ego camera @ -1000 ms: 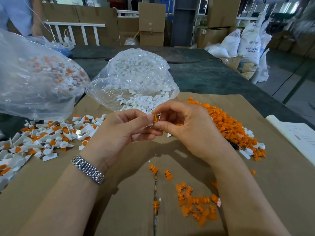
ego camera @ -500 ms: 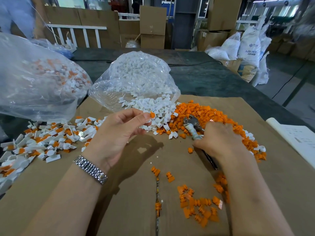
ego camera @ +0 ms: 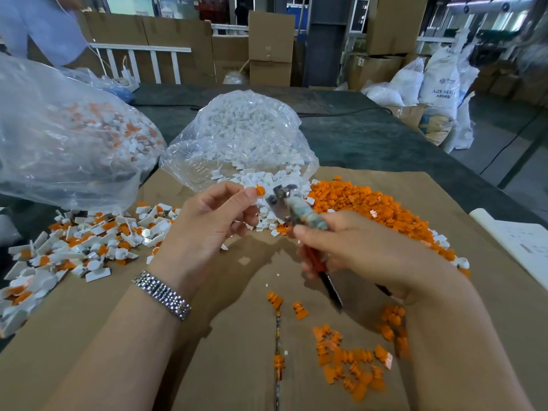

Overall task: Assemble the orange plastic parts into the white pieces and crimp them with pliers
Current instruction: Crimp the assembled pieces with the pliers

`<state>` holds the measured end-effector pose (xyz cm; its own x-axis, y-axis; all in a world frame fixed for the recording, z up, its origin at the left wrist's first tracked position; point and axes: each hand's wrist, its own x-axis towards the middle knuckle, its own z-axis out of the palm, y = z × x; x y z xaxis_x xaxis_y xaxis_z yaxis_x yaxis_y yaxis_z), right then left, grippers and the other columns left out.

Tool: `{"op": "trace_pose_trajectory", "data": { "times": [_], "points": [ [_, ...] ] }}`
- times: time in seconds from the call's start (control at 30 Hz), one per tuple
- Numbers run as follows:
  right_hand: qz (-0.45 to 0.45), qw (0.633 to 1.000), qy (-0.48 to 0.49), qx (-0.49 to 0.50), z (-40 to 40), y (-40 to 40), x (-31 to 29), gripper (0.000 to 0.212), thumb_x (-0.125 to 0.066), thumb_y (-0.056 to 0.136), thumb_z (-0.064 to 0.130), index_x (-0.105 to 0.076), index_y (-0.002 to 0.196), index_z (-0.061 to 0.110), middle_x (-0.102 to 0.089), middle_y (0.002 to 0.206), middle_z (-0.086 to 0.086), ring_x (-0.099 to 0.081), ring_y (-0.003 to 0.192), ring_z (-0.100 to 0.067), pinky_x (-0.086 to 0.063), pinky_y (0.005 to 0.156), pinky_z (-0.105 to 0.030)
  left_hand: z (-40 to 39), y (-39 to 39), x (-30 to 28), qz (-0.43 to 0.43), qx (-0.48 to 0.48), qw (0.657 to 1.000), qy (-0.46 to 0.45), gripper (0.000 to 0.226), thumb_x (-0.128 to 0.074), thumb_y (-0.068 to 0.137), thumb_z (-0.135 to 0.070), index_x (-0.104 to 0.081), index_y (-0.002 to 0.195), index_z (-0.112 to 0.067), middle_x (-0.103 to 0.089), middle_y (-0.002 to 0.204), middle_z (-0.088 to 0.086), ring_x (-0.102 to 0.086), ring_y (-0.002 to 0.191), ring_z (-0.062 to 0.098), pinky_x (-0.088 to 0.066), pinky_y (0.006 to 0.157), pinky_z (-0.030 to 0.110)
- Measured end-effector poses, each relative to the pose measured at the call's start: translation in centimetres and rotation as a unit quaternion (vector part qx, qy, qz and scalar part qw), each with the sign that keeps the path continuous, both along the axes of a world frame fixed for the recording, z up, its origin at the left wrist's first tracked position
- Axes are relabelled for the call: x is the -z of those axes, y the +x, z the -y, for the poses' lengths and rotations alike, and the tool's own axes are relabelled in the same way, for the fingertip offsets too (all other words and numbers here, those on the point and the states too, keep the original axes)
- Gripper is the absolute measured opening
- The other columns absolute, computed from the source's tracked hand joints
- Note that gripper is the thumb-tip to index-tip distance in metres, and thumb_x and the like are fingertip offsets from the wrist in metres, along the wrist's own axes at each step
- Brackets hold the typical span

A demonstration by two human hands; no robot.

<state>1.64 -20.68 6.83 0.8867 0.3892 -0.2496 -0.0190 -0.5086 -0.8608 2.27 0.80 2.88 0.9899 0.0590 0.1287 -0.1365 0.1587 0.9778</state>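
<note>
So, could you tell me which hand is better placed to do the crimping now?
The right hand: it already grips the metal pliers, whose head is raised beside the small orange-and-white plastic piece pinched in the left hand, which need only steady it.

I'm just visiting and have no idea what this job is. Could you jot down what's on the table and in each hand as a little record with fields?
Left hand: pinches an assembled piece, its orange part showing at the fingertips
Right hand: grips pliers, head pointing toward the piece
Pliers and piece: close, not yet touching
Supply: loose orange parts on the right; white pieces spilling from a clear bag
Finished pile: white-and-orange pieces on the left
Surface: cardboard sheet
</note>
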Motion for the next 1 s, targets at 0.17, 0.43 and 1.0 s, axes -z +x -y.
{"op": "trace_pose_trajectory", "data": {
  "times": [0.17, 0.43, 1.0],
  "points": [
    [0.038, 0.998, -0.040, -0.032, -1.0, -0.5, 0.1, 0.037, -0.050, 0.104, 0.038, -0.066, 0.107, 0.005, -0.076, 0.099, -0.010, -0.074, 0.091, -0.020, -0.059, 0.080, -0.028, 0.1, 0.0, 0.0, 0.005, -0.018, 1.000, 0.012, 0.013, -0.072, 0.091, -0.023, -0.069, 0.087, -0.011, -0.067, 0.070, 0.003, -0.064, 0.061, 0.016, -0.048, 0.054, 0.020],
    [0.060, 0.997, -0.036, -0.044, -1.7, -0.6, 0.4, 0.036, -0.048, 0.105, 0.038, -0.062, 0.103, 0.005, -0.072, 0.093, -0.016, -0.072, 0.084, -0.029, -0.060, 0.078, -0.040, 0.3, 0.1, 0.4, 0.012, -0.026, 0.999, 0.024, 0.013, -0.071, 0.093, -0.019, -0.068, 0.082, -0.014, -0.068, 0.068, 0.005, -0.066, 0.060, 0.017, -0.049, 0.053, 0.020],
    [0.137, 0.986, -0.094, 0.018, -4.3, -0.5, 1.5, 0.050, -0.049, 0.104, 0.044, -0.059, 0.091, -0.004, -0.055, 0.072, -0.017, -0.054, 0.062, -0.031, -0.057, 0.070, -0.058, 0.3, 0.1, 0.3, -0.033, -0.022, 0.999, -0.006, 0.012, -0.068, 0.094, -0.014, -0.067, 0.082, -0.011, -0.067, 0.066, 0.006, -0.065, 0.057, 0.016, -0.051, 0.053, 0.020]
  ]
}}
